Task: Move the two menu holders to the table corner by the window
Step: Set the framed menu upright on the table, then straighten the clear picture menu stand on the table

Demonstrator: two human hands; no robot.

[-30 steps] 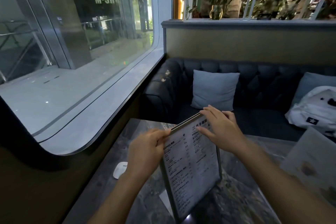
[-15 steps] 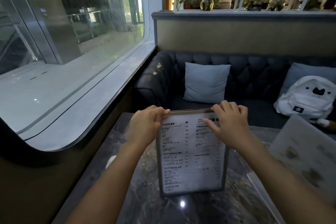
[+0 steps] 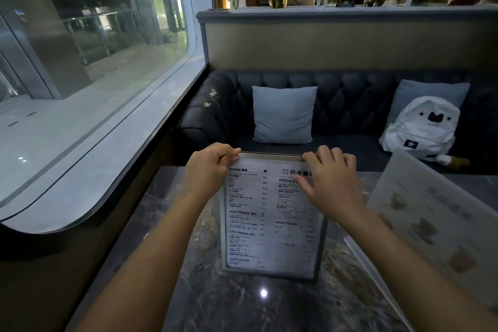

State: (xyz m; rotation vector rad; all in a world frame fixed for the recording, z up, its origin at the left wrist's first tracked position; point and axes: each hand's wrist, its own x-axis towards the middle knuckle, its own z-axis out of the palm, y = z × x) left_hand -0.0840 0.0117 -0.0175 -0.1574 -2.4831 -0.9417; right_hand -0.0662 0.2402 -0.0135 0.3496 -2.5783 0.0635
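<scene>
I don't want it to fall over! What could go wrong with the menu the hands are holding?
1. Both hands, left hand and right hand, pinch only the top edge of the standing menu holder, so its bottom could slide on the shiny marble table and tip over.
2. The second menu holder stands close on the right; the right arm might bump it.

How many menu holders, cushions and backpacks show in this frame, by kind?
Menu holders: 2, a text menu held at its top corners by the left hand and right hand, and a pictured one at right.
Cushions: 2.
Backpacks: 1.
Total: 5.
</scene>
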